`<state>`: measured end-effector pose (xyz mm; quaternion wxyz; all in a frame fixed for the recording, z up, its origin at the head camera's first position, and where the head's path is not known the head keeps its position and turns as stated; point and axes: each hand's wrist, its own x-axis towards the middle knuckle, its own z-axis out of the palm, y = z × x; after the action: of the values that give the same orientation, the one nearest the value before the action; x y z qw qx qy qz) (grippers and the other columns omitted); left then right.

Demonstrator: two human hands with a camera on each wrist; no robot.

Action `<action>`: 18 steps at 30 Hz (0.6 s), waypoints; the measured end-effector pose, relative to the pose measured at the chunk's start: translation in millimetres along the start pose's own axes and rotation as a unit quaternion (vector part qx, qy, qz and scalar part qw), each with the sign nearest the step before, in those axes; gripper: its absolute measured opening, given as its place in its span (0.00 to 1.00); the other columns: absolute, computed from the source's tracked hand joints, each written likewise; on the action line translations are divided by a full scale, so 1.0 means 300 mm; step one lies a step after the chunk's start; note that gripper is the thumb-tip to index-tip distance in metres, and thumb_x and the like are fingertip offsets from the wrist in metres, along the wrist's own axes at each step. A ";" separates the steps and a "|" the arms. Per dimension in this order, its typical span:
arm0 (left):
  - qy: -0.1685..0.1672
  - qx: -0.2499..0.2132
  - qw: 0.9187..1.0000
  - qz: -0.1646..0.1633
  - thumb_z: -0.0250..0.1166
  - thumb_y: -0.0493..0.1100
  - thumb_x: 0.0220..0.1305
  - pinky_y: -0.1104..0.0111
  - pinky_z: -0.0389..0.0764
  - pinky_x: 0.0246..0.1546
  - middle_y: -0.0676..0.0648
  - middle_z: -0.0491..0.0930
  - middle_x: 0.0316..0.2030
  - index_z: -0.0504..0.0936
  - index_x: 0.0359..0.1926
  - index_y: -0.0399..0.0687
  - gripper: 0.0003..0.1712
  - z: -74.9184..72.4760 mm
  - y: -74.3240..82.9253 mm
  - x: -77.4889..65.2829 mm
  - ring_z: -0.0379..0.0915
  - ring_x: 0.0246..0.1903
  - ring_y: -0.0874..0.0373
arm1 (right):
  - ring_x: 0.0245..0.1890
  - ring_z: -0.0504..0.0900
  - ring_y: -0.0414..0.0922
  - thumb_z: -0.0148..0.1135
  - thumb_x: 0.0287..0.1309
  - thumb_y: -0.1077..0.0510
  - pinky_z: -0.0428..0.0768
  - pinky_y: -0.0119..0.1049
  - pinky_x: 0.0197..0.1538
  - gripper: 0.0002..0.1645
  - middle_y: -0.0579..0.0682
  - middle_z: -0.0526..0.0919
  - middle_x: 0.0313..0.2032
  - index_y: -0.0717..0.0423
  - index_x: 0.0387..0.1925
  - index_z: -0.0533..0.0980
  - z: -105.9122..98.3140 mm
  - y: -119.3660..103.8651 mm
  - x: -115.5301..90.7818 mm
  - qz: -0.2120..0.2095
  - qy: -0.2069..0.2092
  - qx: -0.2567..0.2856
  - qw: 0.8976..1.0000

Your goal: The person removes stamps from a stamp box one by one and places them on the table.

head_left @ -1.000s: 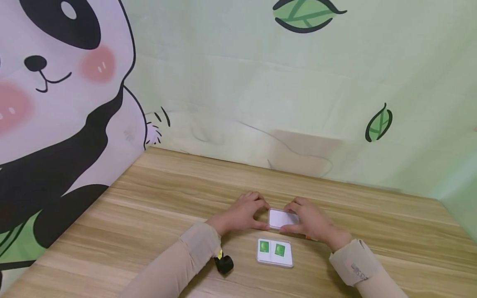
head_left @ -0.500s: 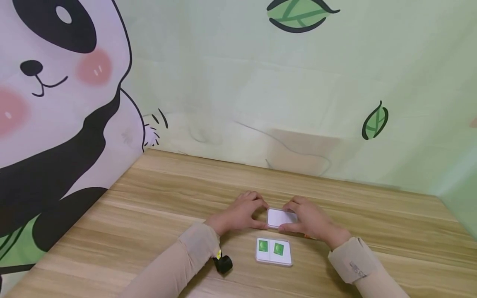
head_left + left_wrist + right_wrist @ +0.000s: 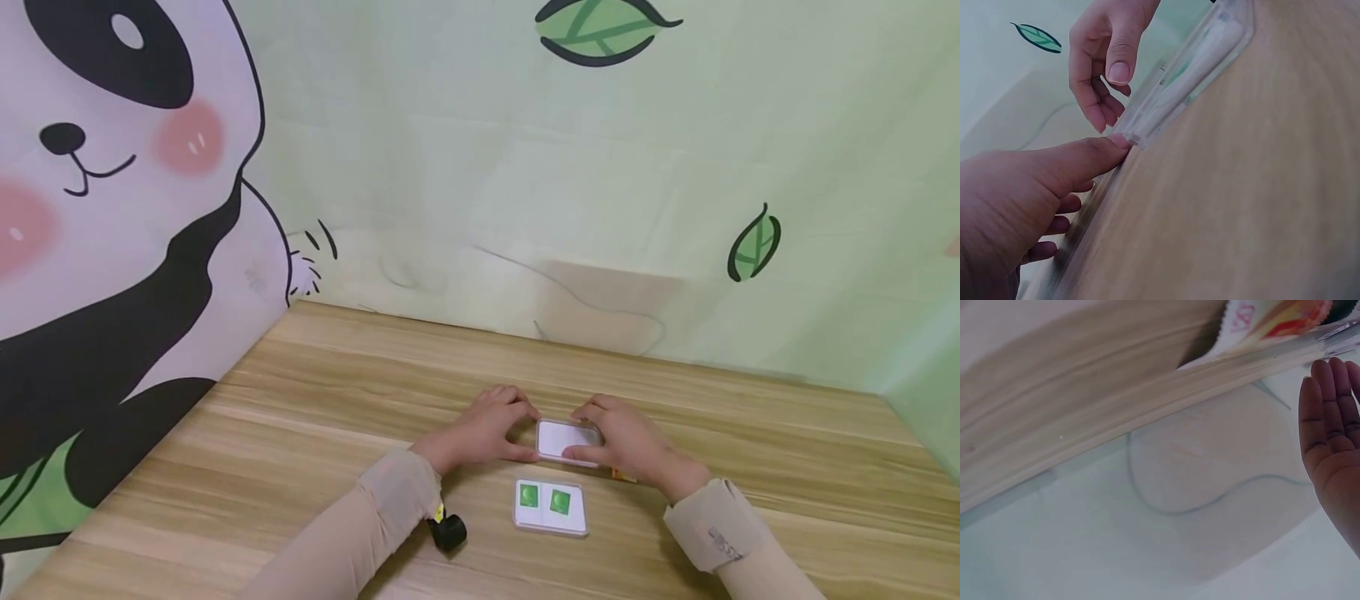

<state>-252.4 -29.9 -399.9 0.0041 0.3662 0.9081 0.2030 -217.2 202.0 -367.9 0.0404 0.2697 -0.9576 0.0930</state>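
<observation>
Item pos.: clear case [image 3: 557, 437], pale face up, on the wood-grain tabletop [image 3: 337, 417], btwn both bare hands. L grip [image 3: 483, 427]: grasping the case at its L end, thumb at near corner, fingers at far corner; thumb tip on a case corner per L wrist view. R grip [image 3: 628, 437]: unclenched, appears released; fingers straight in R wrist view, thumb over near R part of case in head view but apart from it per L wrist view. Fingertip contact on far R side: can't tell.

Adj. items: 2nd case [image 3: 551, 521] nearer the person, apart from the 1st, w/ two green squares [image 3: 560, 502] on white. Orange packet [image 3: 1275, 317], serrated edge, some lettering, beside R grip; mostly hidden in head view. Black cyl. piece [image 3: 450, 533] beside L sleeve [image 3: 352, 529], yellow tag [image 3: 439, 513] adj. R sleeve [image 3: 712, 529]: dark lettering at cuff.

Bkgd.: pale green backdrop [image 3: 450, 167] at far edge, w/ leaf prints [image 3: 753, 246], upper ctr. and R; panda print [image 3: 112, 217] at L.
</observation>
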 end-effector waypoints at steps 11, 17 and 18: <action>-0.011 0.005 1.000 0.007 0.68 0.61 0.56 0.58 0.62 0.66 0.50 0.73 0.55 0.76 0.58 0.51 0.33 -0.012 0.006 0.001 0.64 0.59 0.54 | 0.48 0.80 0.51 0.67 0.51 0.37 0.78 0.49 0.55 0.36 0.55 0.81 0.47 0.62 0.50 0.78 -0.008 0.012 -0.012 0.006 0.005 0.005 1.000; -0.018 -0.003 1.000 0.003 0.68 0.62 0.55 0.58 0.63 0.65 0.49 0.73 0.56 0.75 0.60 0.51 0.35 -0.026 0.009 -0.006 0.65 0.59 0.54 | 0.48 0.80 0.51 0.67 0.52 0.37 0.78 0.49 0.55 0.36 0.55 0.81 0.47 0.62 0.50 0.78 -0.008 0.012 -0.020 -0.005 0.015 0.006 1.000; -0.018 -0.005 1.000 0.002 0.67 0.62 0.55 0.58 0.64 0.65 0.49 0.73 0.57 0.75 0.60 0.51 0.35 -0.029 0.009 -0.009 0.65 0.59 0.54 | 0.47 0.80 0.51 0.67 0.52 0.38 0.78 0.48 0.54 0.36 0.54 0.81 0.47 0.63 0.50 0.78 -0.007 0.012 -0.022 -0.010 0.019 0.005 1.000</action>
<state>-250.2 -33.1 -391.2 0.0222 0.3714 0.9061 0.2013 -213.4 209.0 -367.2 0.0578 0.2780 -0.9534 0.1023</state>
